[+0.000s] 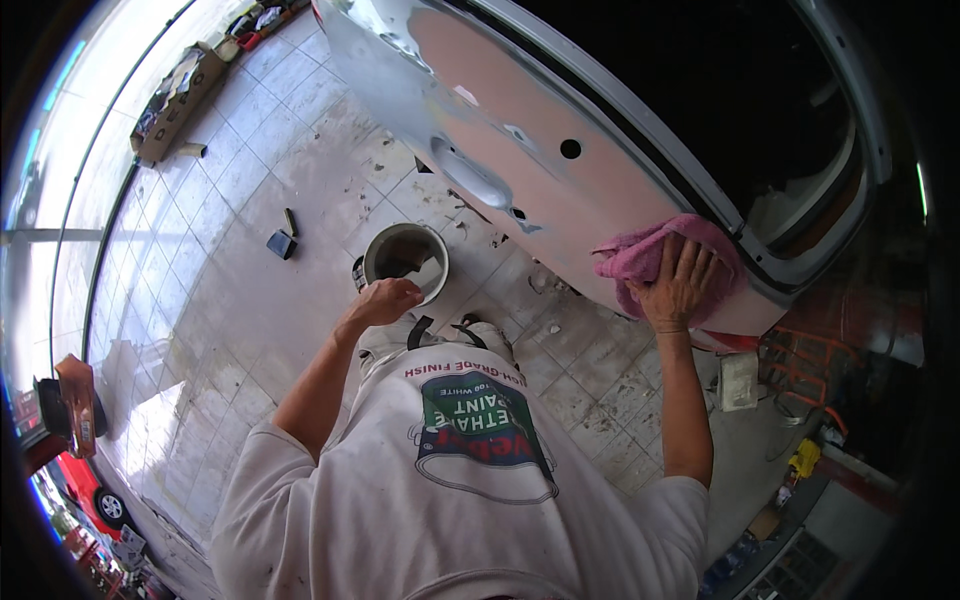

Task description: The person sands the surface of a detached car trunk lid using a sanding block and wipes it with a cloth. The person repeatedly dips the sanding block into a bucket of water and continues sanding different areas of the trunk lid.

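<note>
White shirt [360, 480] nearest; pink towel [630, 254], longer left-to-right, lies between car panel [600, 185] and spread-fingered right hand [676, 288]; left hand's grip [385, 302] indeterminable.

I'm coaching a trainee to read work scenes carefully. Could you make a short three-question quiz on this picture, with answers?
1. Which hand lies on the pink cloth against the car panel?
2. True or false: the round black hole in the car panel is uncovered.
3. Which of these is nearest the left hand?
A) cardboard box
B) bucket
C) red car

Key:
1. The right hand.
2. True.
3. B.
</note>
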{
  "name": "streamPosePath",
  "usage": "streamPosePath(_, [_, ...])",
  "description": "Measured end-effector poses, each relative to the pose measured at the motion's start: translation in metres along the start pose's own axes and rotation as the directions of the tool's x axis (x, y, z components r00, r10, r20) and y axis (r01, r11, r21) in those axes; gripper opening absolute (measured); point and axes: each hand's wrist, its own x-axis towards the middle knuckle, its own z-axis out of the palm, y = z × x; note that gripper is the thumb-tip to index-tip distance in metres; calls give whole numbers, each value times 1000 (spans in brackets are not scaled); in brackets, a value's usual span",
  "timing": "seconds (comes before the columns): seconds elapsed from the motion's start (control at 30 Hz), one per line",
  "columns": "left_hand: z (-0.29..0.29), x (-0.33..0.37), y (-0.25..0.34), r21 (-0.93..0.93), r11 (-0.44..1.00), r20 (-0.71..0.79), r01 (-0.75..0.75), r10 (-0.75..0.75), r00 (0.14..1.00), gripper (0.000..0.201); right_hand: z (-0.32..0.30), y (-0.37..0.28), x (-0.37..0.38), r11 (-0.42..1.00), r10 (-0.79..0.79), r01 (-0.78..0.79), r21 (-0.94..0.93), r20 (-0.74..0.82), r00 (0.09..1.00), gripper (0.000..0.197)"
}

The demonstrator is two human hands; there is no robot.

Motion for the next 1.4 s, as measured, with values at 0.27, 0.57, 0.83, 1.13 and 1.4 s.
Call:
streamPosePath(0.27, [-25, 13, -58, -101, 994, -154, 37, -53, 987, 38, -24, -150, 202, 991, -135, 127, 47, 308, 942, 118])
streamPosePath(0.57, [-90, 3, -164, -409, 897, -293, 167, -303, 907, 41, 16, -297, 432, 923, -381, 383, 34, 214, 899, 108])
streamPosePath(0.83, [-86, -80, -304, -649, 719, -433, 248, -618, 657, 38, 87, -418, 612, 787, -562, 599, -147, 229, 795, 93])
streamPosePath(1.13, [8, -132, -336, -727, 606, -296, 323, -701, 649, 39, 79, -391, 520, 373, -777, 918, -136, 495, 389, 86])
streamPosePath(1.4, [72, -113, -278, -719, 648, -353, 251, -652, 671, 41, 14, -253, 351, 452, -797, 889, 65, 478, 370, 100])
